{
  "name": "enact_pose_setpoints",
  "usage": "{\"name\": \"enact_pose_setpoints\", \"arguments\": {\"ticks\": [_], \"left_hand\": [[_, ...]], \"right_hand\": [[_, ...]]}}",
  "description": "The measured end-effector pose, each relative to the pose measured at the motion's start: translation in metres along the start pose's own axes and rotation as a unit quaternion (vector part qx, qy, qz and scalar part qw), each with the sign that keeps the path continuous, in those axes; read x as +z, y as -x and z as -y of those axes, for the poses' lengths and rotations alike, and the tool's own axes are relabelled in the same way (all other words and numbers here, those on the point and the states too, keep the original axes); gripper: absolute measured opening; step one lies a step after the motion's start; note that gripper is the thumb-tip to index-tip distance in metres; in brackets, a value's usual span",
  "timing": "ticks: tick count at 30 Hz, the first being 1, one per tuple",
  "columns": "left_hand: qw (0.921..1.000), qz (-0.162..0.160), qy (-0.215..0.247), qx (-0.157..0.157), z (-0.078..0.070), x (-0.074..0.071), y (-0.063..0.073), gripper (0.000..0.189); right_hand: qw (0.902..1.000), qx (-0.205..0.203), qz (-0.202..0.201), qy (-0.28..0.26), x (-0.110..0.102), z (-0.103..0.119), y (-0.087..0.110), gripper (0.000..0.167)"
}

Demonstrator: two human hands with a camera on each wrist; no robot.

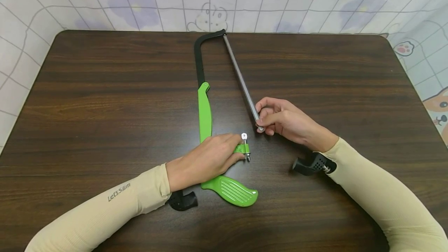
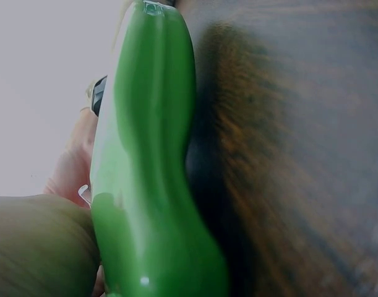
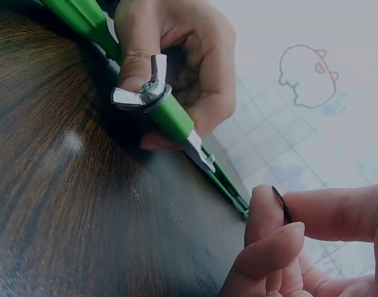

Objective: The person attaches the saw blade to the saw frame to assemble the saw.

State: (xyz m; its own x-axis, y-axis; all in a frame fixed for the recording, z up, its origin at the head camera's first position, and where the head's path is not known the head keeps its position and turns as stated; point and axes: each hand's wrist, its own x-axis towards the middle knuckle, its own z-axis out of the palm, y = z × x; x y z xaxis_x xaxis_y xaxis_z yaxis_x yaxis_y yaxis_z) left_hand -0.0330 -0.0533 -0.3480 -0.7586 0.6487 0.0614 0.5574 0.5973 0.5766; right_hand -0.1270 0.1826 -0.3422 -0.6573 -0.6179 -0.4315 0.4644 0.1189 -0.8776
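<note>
A hacksaw lies on the table, with a black front arm, a green frame and a ribbed green handle. My left hand grips its green crosspiece, where a metal wing nut and a blade holder stick out. The near end of the thin grey blade is pinched between thumb and fingers of my right hand, apart from the holder. Its far end meets the tip of the black arm. In the left wrist view the green handle fills the middle.
The dark wooden table has rounded back corners. Behind it hangs a checked white cloth with flowers and cartoon animals. A black wrist mount sits under the right forearm, another mount under the left.
</note>
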Motion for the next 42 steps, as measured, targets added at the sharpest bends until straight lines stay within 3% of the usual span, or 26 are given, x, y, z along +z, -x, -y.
{"name": "enact_pose_setpoints", "arguments": {"ticks": [14, 42], "left_hand": [[1.0, 0.001, 0.002, 0.001, 0.0002, 0.0006, 0.0002, 0.017], [1.0, 0.004, -0.003, -0.003, 0.0005, 0.0004, -0.0003, 0.018]], "right_hand": [[1.0, 0.002, 0.002, 0.002, 0.0005, -0.0013, 0.001, 0.024], [0.9981, 0.005, 0.023, 0.057, 0.0015, -0.004, -0.001, 0.027]]}}
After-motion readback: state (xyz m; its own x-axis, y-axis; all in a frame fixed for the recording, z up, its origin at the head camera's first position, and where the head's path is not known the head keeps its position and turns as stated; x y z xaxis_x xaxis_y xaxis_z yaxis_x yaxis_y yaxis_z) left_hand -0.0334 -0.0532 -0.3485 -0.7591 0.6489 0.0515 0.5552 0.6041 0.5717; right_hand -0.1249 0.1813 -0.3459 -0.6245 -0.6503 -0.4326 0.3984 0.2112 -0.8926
